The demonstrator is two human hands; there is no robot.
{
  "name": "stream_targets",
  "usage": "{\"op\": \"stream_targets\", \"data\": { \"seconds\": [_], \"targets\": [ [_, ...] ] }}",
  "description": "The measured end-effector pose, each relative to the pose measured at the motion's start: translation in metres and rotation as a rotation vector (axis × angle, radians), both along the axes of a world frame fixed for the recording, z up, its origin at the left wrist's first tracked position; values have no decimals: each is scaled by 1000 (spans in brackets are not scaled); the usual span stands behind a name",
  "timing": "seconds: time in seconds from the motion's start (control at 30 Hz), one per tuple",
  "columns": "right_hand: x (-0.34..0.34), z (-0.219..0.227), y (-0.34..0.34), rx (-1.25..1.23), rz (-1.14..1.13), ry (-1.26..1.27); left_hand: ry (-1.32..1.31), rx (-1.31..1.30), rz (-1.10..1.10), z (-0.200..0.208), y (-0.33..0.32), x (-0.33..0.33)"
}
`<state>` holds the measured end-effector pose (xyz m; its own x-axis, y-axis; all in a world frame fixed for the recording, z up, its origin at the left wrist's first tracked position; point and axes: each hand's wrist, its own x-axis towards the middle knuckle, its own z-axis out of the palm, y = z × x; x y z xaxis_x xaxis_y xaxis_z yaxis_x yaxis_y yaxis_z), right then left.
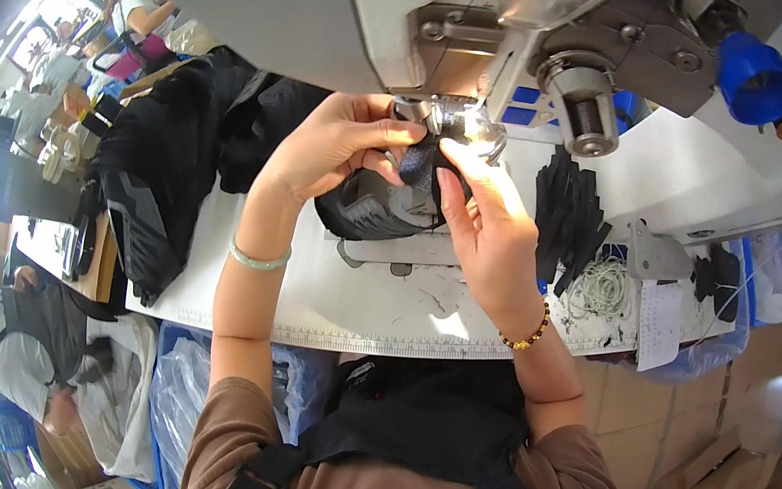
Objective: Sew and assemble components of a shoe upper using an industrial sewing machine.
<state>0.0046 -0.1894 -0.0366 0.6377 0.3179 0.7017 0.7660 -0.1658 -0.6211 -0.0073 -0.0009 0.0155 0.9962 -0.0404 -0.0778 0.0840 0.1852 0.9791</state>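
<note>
A dark fabric piece (pixel 418 166) lies under the lit needle area of a sewing machine (pixel 450 51). My left hand (pixel 341 141) pinches its left side between thumb and fingers, close by the presser area. From the right, my right hand (pixel 491 219) is at the same piece, its fingertips bent against the fabric edge. Below the hands, a larger black and grey fabric part (pixel 356 207) rests on the machine bed; my hands hide some of it. The stitching point itself is partly covered by fingers and glare.
Black garments (pixel 162 150) are heaped at the left. On the right lie a pile of black strips (pixel 565 215), a tangled pale cord (pixel 602 288) and a paper slip (pixel 659 325). A ruler scale (pixel 376 346) follows the table's front edge. Another person (pixel 32 343) sits at the left.
</note>
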Motion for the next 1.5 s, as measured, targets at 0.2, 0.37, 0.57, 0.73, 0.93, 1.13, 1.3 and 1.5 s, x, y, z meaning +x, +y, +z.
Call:
{"op": "stream_targets", "data": {
  "seconds": [0.2, 0.37, 0.57, 0.73, 0.93, 1.13, 1.3, 1.5],
  "targets": [
    [1, -1, 1, 30, -1, 17, 27, 243, 50, 17, 7, -14],
    [2, -3, 2, 26, 0, 8, -46, 287, 52, 11, 4, -15],
    [1, -1, 1, 30, 8, 11, -39, 170, 3, 8, 9, -13],
    [2, -2, 2, 42, 0, -25, -38, 83, -47, 5, 13, -9],
    [2, -4, 3, 47, -12, -42, -34, 116, -23, 6, 12, -9],
    [5, -4, 3, 18, -6, -37, -49, 111, -3, 6, 9, -11],
    [3, -4, 5, 45, -27, -92, -66, 112, 34, 5, 6, -15],
    [4, -6, 3, 9, -21, -73, -57, 139, 59, 4, 5, -16]
  ]
}}
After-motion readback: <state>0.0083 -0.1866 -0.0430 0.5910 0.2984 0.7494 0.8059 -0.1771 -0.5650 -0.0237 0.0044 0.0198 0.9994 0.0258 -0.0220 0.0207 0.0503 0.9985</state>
